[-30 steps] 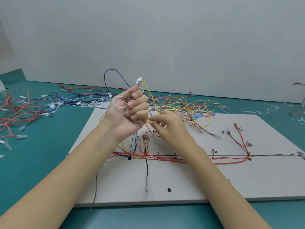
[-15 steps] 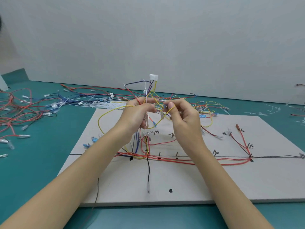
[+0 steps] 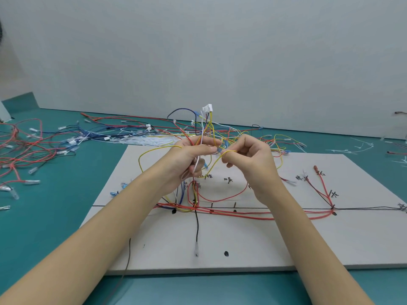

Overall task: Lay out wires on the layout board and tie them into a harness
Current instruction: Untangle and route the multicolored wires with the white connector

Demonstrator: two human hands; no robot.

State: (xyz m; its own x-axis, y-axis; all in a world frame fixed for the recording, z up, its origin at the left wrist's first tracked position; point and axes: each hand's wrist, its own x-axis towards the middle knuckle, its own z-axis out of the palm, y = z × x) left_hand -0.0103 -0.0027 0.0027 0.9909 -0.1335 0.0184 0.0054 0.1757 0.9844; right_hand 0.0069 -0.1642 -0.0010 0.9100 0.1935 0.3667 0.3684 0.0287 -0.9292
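Both hands' fingers (image 3: 229, 153) — pinching wires (image 3: 211, 128)

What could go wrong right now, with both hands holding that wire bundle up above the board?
1. The left hand grips several wires at once while the right hand pinches a yellow wire; pulling it could tighten the tangle.
2. The bundle trails into the loose wire pile behind, so extra wires may drag along.
3. The red wires already routed on the layout board lie just below and could get tugged off their marks.
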